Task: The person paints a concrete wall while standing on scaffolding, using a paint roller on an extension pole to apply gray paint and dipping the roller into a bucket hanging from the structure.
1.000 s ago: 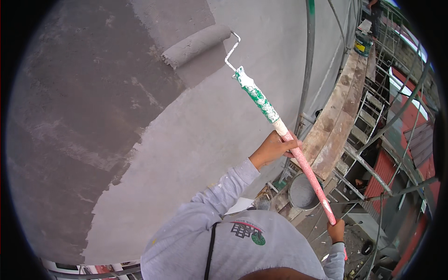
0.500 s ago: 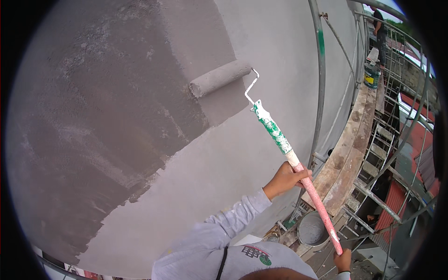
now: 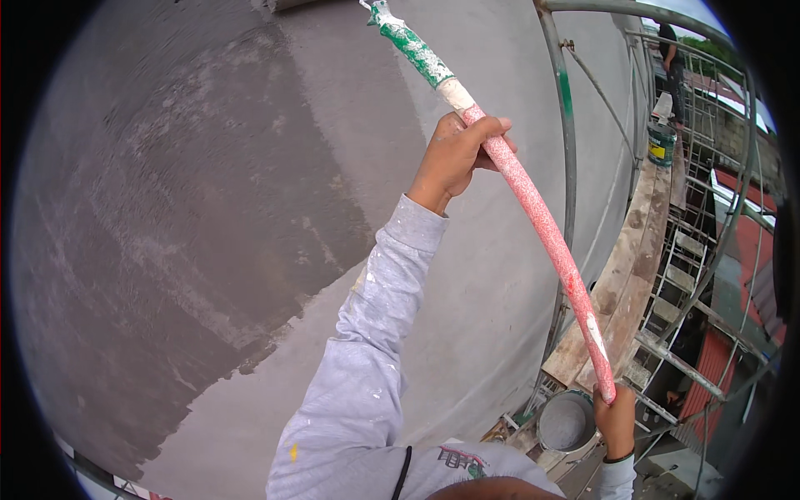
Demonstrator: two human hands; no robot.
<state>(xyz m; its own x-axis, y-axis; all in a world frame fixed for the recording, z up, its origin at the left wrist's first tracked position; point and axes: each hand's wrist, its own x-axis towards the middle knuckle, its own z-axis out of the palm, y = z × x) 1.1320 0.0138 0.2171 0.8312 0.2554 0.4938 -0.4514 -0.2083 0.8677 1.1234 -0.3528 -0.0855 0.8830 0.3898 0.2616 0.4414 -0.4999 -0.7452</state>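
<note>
A paint roller on a long red-speckled pole (image 3: 542, 225) slants across the view, its upper grip green and spattered white. My left hand (image 3: 450, 158) is wrapped around the pole just below a whitish band. Low on the right, my right hand (image 3: 615, 421) grips the pole's bottom end. Only a sliver of the roller sleeve (image 3: 287, 3) shows at the top edge, against the wall; the rest is out of view. Dark grey wet coating (image 3: 225, 183) covers the wall's upper left, with a ragged lower border against paler grey wall (image 3: 367, 358).
A bucket of grey paint (image 3: 567, 422) stands below near my right hand. Wooden planks (image 3: 621, 275) run along the wall beside scaffold tubes (image 3: 568, 150). Farther off are a dark green pail (image 3: 662, 143) and a person (image 3: 672, 67). Red roofing (image 3: 708, 375) lies below at right.
Both hands have pushed the pole upward, the left hand also toward the left. The roller has travelled up the wall, nearly out of view. My left arm is more stretched out.
</note>
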